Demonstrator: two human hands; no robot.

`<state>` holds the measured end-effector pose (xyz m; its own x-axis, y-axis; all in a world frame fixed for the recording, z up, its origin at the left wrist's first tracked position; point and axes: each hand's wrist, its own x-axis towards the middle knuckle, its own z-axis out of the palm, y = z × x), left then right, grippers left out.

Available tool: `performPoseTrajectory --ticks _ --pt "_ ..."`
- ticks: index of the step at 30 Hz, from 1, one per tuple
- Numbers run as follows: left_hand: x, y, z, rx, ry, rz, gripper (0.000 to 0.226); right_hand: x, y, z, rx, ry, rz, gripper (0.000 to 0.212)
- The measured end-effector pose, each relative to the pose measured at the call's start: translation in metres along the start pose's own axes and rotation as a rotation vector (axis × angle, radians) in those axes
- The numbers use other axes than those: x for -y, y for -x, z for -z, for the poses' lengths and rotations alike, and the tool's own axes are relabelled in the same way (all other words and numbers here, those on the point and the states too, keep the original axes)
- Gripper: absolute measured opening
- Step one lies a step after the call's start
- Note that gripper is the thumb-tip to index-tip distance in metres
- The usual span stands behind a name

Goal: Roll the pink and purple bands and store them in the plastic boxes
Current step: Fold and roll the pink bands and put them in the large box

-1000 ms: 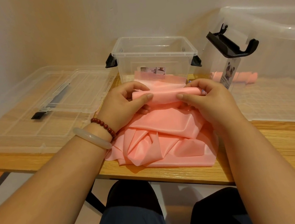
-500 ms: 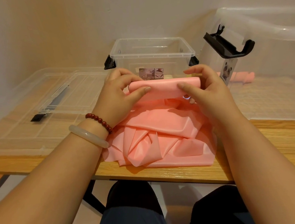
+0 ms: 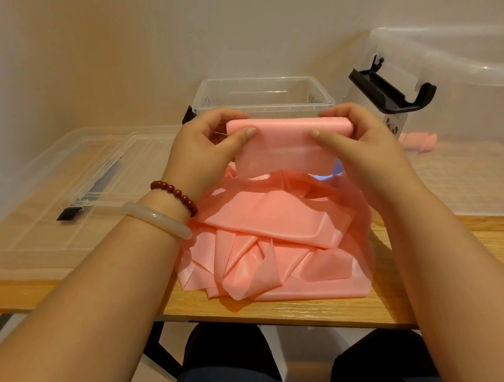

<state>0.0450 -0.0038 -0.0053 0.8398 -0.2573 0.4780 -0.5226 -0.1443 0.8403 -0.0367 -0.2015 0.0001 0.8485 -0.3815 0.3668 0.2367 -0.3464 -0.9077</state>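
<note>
The person is sitting at the surface point(image 3: 284, 312) and holding the rolled end of a pink band point(image 3: 277, 219) up in both hands, just above the heap of its own loose length. The left hand point(image 3: 208, 152) is pinching the left end of the roll point(image 3: 282, 129), its grip closing with the thumb lying across the near face and the fingers curling over the far side. The right hand point(image 3: 361, 146) is gripping the right end the same way, thumb on the near face and fingers wrapping round the back. A short flat stretch of band is hanging from the roll down to the heap, which is lying crumpled in folds on the near middle of the surface, its lowest fold reaching almost to the near edge. Just beyond the roll a small clear box point(image 3: 263, 98) is standing open. On the far right a big box point(image 3: 451, 63) is standing, with a black clip point(image 3: 388, 95) sticking out at its left side. A second roll point(image 3: 418, 141) of pink is showing low down through its clear wall. On the left a clear lid point(image 3: 78, 186) is lying flat on the surface. A pale bangle point(image 3: 156, 219) and a string of dark red beads point(image 3: 175, 193) are circling the left wrist.
</note>
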Motion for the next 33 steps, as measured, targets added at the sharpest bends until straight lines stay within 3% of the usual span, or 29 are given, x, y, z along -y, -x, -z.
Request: performPoseTrajectory --ticks 6,10,15,17,24,27,33 --pt "0.015 0.004 -0.008 -0.07 0.087 0.039 0.013 -0.013 -0.006 -0.008 -0.018 0.031 0.0 0.015" --pt "0.017 0.008 -0.01 -0.065 0.14 0.068 0.024 -0.019 -0.006 -0.012 -0.061 0.006 0.016 0.021" --pt "0.023 0.01 -0.011 -0.104 0.075 0.038 0.019 -0.021 -0.002 -0.013 -0.034 0.063 0.053 0.004" --pt "0.024 0.01 -0.011 -0.117 0.052 0.045 0.017 -0.022 0.0 -0.012 0.021 0.006 0.025 0.018" --pt "0.02 0.011 -0.011 -0.083 0.134 0.088 0.022 -0.029 -0.003 -0.009 -0.068 0.241 0.115 0.017" --pt "0.018 0.011 -0.01 -0.066 0.119 0.063 0.029 -0.028 -0.002 -0.009 -0.087 0.206 0.111 0.014" --pt "0.021 0.012 -0.01 -0.124 0.066 0.076 0.014 -0.021 0.004 -0.01 -0.034 0.109 0.102 0.01"
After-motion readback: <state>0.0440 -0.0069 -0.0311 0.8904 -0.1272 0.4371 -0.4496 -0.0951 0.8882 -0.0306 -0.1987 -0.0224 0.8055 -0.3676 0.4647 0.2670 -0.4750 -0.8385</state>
